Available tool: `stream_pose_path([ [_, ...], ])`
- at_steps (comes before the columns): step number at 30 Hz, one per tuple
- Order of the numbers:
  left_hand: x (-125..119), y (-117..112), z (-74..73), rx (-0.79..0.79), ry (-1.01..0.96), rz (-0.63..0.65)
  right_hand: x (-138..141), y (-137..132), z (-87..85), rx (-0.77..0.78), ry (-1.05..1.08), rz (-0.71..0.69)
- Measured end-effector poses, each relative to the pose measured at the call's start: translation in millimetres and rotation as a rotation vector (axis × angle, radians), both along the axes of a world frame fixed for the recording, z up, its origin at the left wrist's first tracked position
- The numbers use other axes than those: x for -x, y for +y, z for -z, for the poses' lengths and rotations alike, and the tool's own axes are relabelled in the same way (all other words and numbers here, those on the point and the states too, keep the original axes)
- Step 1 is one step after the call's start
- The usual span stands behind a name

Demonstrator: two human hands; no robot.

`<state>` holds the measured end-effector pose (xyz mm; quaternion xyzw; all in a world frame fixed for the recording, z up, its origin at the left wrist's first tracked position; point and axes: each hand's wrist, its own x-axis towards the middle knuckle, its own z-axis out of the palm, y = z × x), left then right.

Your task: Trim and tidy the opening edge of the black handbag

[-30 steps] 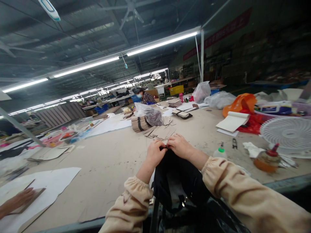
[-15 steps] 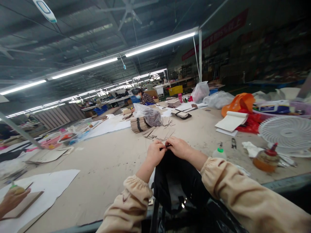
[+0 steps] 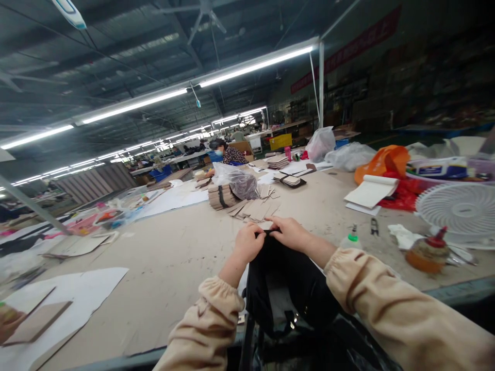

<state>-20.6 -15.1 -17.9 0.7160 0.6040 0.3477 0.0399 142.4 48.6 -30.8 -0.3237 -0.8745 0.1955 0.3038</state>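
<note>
hands (image 3: 249,242) (image 3: 291,233) 2; black bag (image 3: 286,281) 1; white fan (image 3: 460,211) 1; bottles (image 3: 351,240) (image 3: 427,253) 2

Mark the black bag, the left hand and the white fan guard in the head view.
black bag (image 3: 297,281): head view, on its dark front panel.
left hand (image 3: 249,243): head view, on the back of the hand; its fingers pinch the bag's top edge.
white fan guard (image 3: 460,208): head view, on the middle of the grille.

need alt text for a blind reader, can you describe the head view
The left hand and right hand pinch the top edge of a black bag at the near edge of a long table. Beyond lie cardboard pieces; to the right are a white fan and a red-capped bottle. Another person is at the far end under strip lights.
</note>
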Motion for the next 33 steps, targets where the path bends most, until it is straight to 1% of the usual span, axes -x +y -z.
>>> stream_pose_path([
  [6,-7,-2,-0.3,0.023,0.103,-0.116,0,-1,-2.0,-0.007,-0.007,0.022],
  [9,-10,-2,-0.3,0.030,0.136,-0.148,-1,-2,-3.2,-0.009,-0.008,0.032],
  [11,-10,-2,-0.2,0.019,0.140,-0.134,-1,-2,-3.7,-0.010,-0.010,0.036],
  [17,-6,-3,0.6,-0.025,0.133,-0.023,-3,-3,-4.8,0.004,-0.007,0.031],
  [22,0,-6,0.0,-0.066,0.067,0.007,-5,-2,-3.0,0.024,0.007,0.043],
  [26,2,-6,1.8,-0.099,0.038,0.069,-3,-1,-0.3,0.033,0.013,0.052],
  [33,4,-4,5.6,-0.108,0.074,0.054,-2,-2,0.5,0.025,0.014,0.055],
])
